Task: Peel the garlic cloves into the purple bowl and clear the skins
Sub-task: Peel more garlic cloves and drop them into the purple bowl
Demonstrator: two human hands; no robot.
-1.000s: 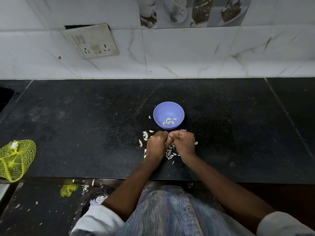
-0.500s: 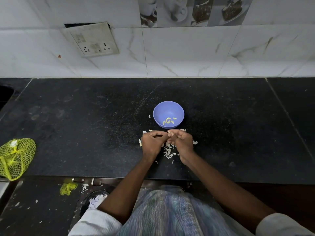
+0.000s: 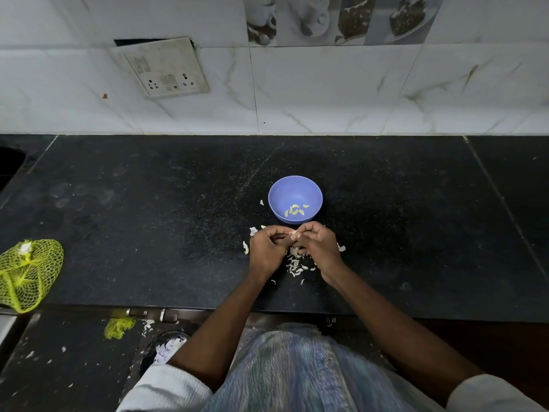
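hands: my left hand [image 3: 266,248] and right hand [image 3: 319,244] both pinch one garlic clove [image 3: 294,233]
bowl [image 3: 279,197]: peeled cloves [image 3: 294,210] inside
skins [image 3: 295,263]: on counter [image 3: 148,233]

A second ago the two hands were closed fists pressed knuckle to knuckle over the scattered skins. Since then the left hand [image 3: 267,249] and right hand [image 3: 319,246] have loosened and tipped upward, so their fingertips now meet just in front of the purple bowl [image 3: 295,199]. A pale garlic clove [image 3: 294,232], hidden inside the fists before, now shows pinched between the fingertips of both hands.
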